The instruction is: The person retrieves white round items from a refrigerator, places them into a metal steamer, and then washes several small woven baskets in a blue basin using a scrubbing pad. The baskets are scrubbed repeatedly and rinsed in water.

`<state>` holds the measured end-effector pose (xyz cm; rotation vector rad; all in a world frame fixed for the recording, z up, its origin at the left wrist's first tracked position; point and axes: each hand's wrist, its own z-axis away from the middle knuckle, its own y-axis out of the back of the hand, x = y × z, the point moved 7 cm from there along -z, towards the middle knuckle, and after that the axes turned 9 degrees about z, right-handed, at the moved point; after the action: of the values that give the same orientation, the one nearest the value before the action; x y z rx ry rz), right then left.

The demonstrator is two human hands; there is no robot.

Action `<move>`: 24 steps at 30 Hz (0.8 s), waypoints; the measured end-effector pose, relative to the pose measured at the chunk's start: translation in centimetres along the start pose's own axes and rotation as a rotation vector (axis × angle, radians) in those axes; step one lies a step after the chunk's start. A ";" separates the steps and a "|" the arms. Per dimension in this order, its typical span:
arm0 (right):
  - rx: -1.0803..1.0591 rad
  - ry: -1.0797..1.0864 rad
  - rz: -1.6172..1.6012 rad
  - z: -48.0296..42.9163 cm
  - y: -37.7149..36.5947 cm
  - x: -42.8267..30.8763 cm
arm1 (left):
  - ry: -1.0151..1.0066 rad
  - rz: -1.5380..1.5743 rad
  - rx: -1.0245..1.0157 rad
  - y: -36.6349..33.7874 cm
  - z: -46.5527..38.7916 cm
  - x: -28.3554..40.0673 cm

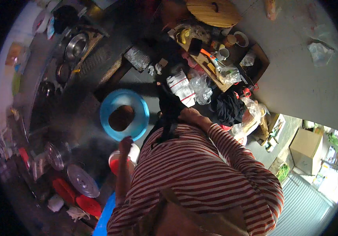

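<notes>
A round blue plastic basin point(105, 125) stands before me, with a brown rounded mass point(121, 118) in it. My left hand point(126, 143) is at the basin's near rim, dark and blurred; whether it grips the rim is unclear. Below that hand is a white container with something red point(118, 165) in it. At my waist, my right hand point(190, 115) has its fingers closed on black cloth point(170, 107). Just beyond the right hand lie a folded white cloth with red stripes point(182, 88) and a clear plastic bag point(202, 90).
A low wooden table point(223, 85) holds bananas point(184, 36), a cup point(223, 54) and an orange-handled tool point(209, 54). A round woven lid point(213, 13) is behind it. Metal pans point(77, 46), metal lids point(83, 180) and red items point(88, 205) are at left; a cardboard box point(306, 147) stands right.
</notes>
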<state>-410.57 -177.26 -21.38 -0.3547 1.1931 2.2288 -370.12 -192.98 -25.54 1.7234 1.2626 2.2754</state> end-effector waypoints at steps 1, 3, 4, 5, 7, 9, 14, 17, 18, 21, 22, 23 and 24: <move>-0.031 -0.054 -0.046 -0.5 0.1 0.5 | 0.155 0.155 -0.066 -1.5 -0.3 -0.7; 0.024 -0.052 -0.089 -2.0 1.0 0.7 | 0.216 0.177 -0.201 -3.6 -2.3 0.5; 0.004 -0.060 -0.082 -2.8 1.3 0.9 | 0.208 0.151 -0.256 -4.1 -4.0 1.7; -0.020 -0.067 -0.074 -3.8 1.6 1.2 | 0.320 0.126 -0.307 -4.5 -5.6 2.3; -0.111 -0.078 -0.079 -5.4 2.0 2.1 | 0.539 0.323 -0.291 -4.2 -9.3 3.9; -0.085 -0.054 -0.113 -6.5 3.3 3.2 | 0.751 0.705 -0.314 -4.4 -12.6 5.7; 0.064 -0.097 -0.439 -7.7 6.3 7.3 | 0.786 0.300 -0.703 -3.7 -18.4 7.9; 0.045 -0.159 -0.469 -8.6 7.1 9.5 | 0.902 0.527 -0.611 -3.0 -20.6 8.7; 0.045 -0.161 -0.453 -9.1 7.4 10.1 | 0.903 0.540 -0.608 -2.7 -21.3 8.9; -0.003 -0.224 -0.380 -10.8 7.6 11.9 | 0.914 0.524 -0.631 -1.8 -23.0 9.4; -0.019 -0.162 -0.228 -11.3 7.6 11.9 | 0.916 0.515 -0.640 -1.5 -23.5 9.5; -0.080 -0.122 -0.068 -11.8 7.1 12.1 | 0.919 0.509 -0.648 -1.2 -24.0 9.6; -0.108 -0.083 0.096 -12.1 6.8 12.2 | 0.920 0.508 -0.653 -0.9 -24.5 9.8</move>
<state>-424.84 -185.73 -29.58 -0.2492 1.0691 2.3728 -394.30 -202.04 -19.87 0.8087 -0.0727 3.3891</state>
